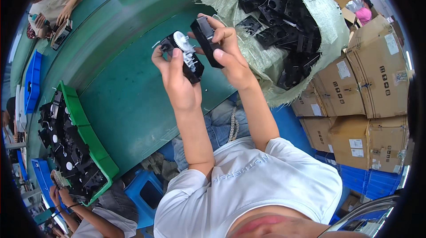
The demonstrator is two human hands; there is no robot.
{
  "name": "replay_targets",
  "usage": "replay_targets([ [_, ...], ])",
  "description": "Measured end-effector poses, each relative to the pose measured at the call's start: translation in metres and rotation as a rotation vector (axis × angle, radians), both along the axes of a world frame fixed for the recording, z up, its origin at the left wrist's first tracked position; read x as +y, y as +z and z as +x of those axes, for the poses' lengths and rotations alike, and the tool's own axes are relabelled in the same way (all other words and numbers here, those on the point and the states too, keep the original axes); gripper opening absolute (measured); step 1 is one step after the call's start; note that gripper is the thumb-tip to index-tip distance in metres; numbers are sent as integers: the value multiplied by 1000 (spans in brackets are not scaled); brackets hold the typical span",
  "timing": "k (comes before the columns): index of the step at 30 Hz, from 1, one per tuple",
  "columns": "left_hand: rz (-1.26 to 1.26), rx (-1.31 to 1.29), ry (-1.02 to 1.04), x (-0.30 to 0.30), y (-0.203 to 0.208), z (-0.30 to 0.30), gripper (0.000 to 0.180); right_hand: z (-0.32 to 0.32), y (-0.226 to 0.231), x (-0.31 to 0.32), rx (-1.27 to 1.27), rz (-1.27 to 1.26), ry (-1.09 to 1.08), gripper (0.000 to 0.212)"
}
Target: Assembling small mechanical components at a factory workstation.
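Above the green table (133, 118) I hold two black parts side by side, a small gap between them. My left hand (177, 76) grips a black gear housing (194, 74) with white gears (183, 43) showing on its upper face, the thumb pressed near them. A thin pale piece sticks out at its left end. My right hand (233, 58) is closed round a black plastic cover (206, 38), tilted on edge, thumb and fingers on its right side. The face of the cover toward the gears is mostly hidden.
A woven sack (330, 25) full of black plastic parts (284, 27) stands at the right. A green crate (95, 149) of black assemblies is at the left. Cardboard boxes (377, 74) are stacked far right. Co-workers' hands (64, 193) work at the lower left and upper left.
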State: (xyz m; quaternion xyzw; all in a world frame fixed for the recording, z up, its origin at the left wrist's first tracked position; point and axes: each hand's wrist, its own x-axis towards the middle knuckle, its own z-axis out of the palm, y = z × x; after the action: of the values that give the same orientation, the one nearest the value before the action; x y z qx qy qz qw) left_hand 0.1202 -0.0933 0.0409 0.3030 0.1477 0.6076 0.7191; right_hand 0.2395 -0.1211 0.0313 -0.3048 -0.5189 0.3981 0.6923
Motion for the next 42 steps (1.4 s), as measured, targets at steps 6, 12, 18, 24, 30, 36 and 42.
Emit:
replay_targets([
  [6,0,57,-1,-1,-3,2,37,-17,1,0,-144,72,-123,35],
  [12,48,160,21,1,-4,6,35,-22,-1,1,-100,60,-159,35],
  [18,65,231,79,0,-12,8,34,-20,-4,5,-131,65,-159,33],
  [24,94,315,88,-4,-8,9,33,-18,-10,5,-125,94,-177,30],
  [30,109,332,59,-4,3,10,36,-13,-10,7,-102,119,-151,29],
  [36,156,433,95,-8,6,7,36,-14,-9,5,-122,155,-131,29],
  [42,185,503,149,-7,9,5,34,-16,-8,7,-245,169,-207,30],
])
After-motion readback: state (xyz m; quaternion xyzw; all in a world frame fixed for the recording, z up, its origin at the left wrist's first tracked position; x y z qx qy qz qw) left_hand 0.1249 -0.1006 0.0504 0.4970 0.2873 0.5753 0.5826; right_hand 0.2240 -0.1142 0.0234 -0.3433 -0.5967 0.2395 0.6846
